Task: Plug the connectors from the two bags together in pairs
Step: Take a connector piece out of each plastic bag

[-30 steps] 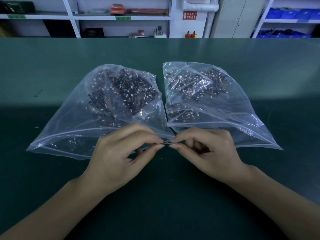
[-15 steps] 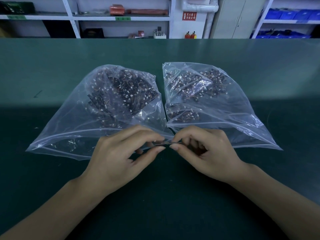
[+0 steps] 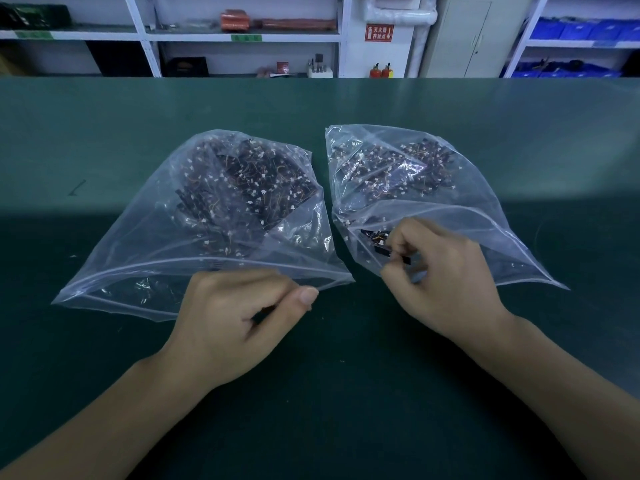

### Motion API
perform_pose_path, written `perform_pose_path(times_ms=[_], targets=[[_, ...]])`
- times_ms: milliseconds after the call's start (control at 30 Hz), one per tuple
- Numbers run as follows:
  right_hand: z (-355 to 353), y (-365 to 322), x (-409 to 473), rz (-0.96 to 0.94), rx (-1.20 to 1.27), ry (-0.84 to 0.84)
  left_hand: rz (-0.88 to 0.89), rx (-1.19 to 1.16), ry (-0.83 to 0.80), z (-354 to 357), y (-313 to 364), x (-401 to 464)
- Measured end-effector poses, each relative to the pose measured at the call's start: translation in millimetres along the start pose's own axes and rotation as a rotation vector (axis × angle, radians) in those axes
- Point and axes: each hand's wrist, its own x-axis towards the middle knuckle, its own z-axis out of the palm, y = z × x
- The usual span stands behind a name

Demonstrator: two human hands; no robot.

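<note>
Clear right bag (image 3: 450,209) had the right hand (image 3: 446,271) move in, pinching a connector (image 3: 384,247); left hand (image 3: 239,317) looked curled, contents unclear, so that pair seemed finished.

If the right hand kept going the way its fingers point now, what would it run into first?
The right hand, pinching a dark connector piece, points up-left into the mouth of the right bag. It would likely meet the loose connectors piled inside first, though depth through the plastic is unclear.

Two clear plastic bags lie mid-frame: a left bag (image 3: 138,265) and a right bag (image 3: 485,209). Each holds connectors too many to count. Two hands show below.
</note>
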Motion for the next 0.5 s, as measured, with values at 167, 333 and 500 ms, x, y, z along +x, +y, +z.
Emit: perform_pose_path(times_ms=[167,333,500], targets=[[4.3,3.3,-2.1,0.099,0.078,-0.025,-0.003,0.006,-0.012,-0.2,-0.5,-0.2],[6.1,12.3,-0.9,0.172,0.057,-0.032,-0.008,0.011,-0.025,-0.4,-2.1,-0.9],[11.2,12.4,-4.2,0.153,0.004,-0.054,0.05,0.128,-0.03,-2.6,-0.6,2.5]])
